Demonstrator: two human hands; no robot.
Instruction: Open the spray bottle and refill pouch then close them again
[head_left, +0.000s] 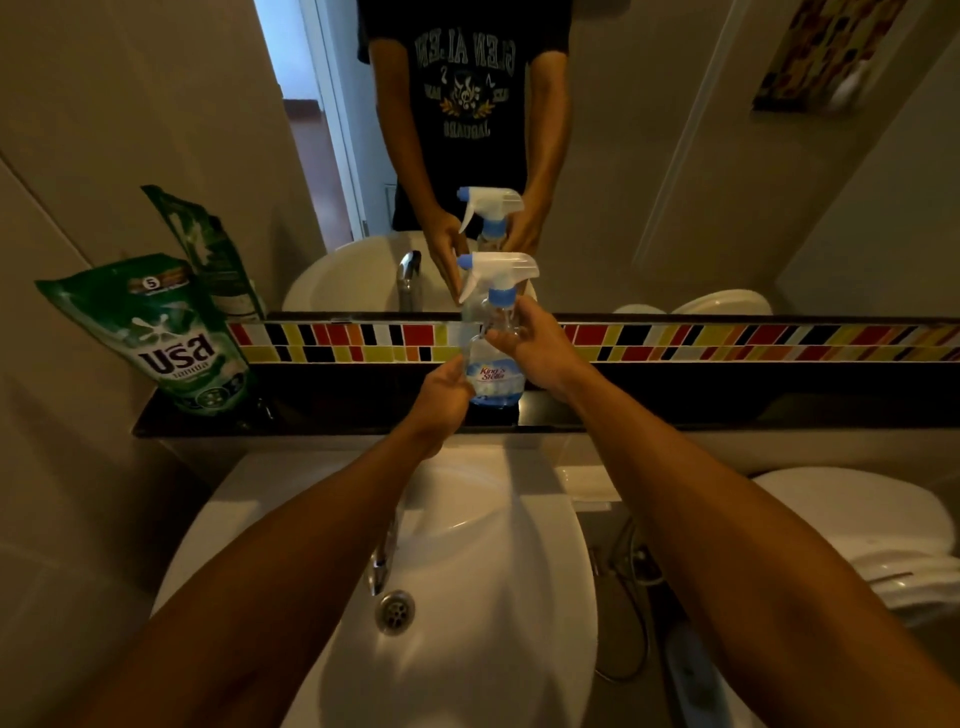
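Observation:
A clear spray bottle (493, 358) with a white trigger head, a blue collar and a little blue liquid stands upright on the dark shelf (322, 410) under the mirror. My right hand (535, 348) wraps the bottle's upper body just below the collar. At the bottle's lower left side, my left hand (444, 392) touches it with fingers curled. The spray head sits on the bottle. A green refill pouch (166, 338) leans against the wall at the shelf's left end, apart from both hands.
A white basin (467, 597) with a chrome tap (384, 561) and drain lies below my arms. The mirror behind the shelf reflects the bottle and hands. A band of coloured tiles (727, 343) runs under the mirror. To the right stands a white toilet (872, 535).

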